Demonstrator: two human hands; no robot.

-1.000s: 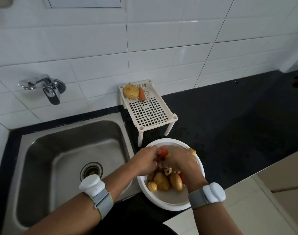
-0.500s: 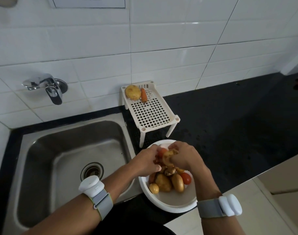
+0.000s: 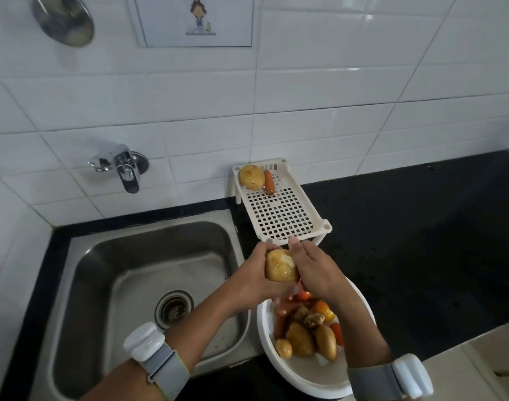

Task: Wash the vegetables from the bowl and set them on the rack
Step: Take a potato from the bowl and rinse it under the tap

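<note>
A yellow potato [image 3: 280, 265] is held up between both hands above the far rim of the white bowl [image 3: 302, 377]. My left hand [image 3: 254, 277] grips it from the left and my right hand [image 3: 312, 270] cups it from the right. The bowl holds several potatoes, tomatoes, carrots and a piece of ginger. On the white grid rack [image 3: 282, 215] behind it lie a potato [image 3: 251, 177] and a carrot [image 3: 269, 182], both at its far end.
The steel sink [image 3: 125, 285] with its drain [image 3: 174, 308] lies left of the bowl, under a wall tap [image 3: 125, 169]. Black counter [image 3: 421, 241] stretches to the right. White tiled wall stands behind.
Both hands have risen out of the bowl with a potato between them, moving up and toward the rack's near edge. The camera has tilted upward.
</note>
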